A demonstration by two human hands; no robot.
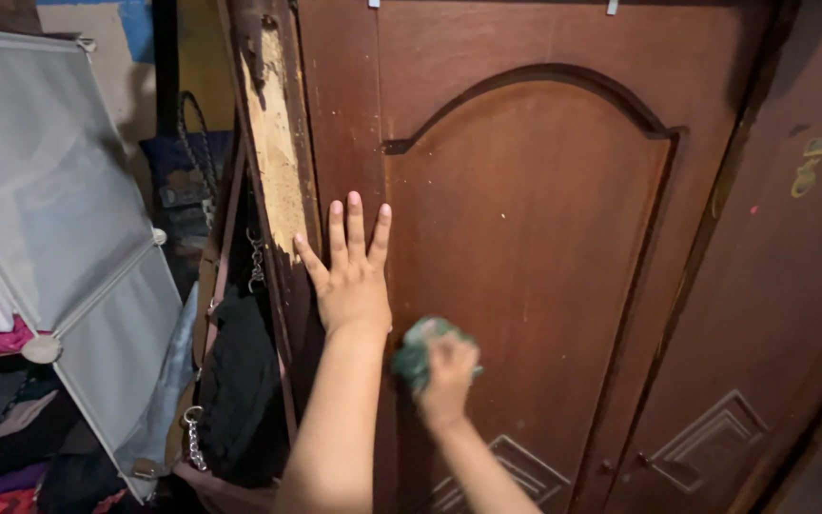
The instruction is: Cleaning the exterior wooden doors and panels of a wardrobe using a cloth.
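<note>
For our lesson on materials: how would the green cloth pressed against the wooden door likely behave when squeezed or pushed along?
The green cloth looks bunched in the right hand, so it is probably soft and floppy. It seems small and likely light. The door looks smooth, so it may slide easily while the left hand braces flat.

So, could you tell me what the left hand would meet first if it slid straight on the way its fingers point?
The left hand lies flat on the wooden door, fingers upward; the way looks free, only more door.

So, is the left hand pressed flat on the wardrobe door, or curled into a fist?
Flat. The left hand lies open against the brown wardrobe door, fingers spread and pointing up.
</note>
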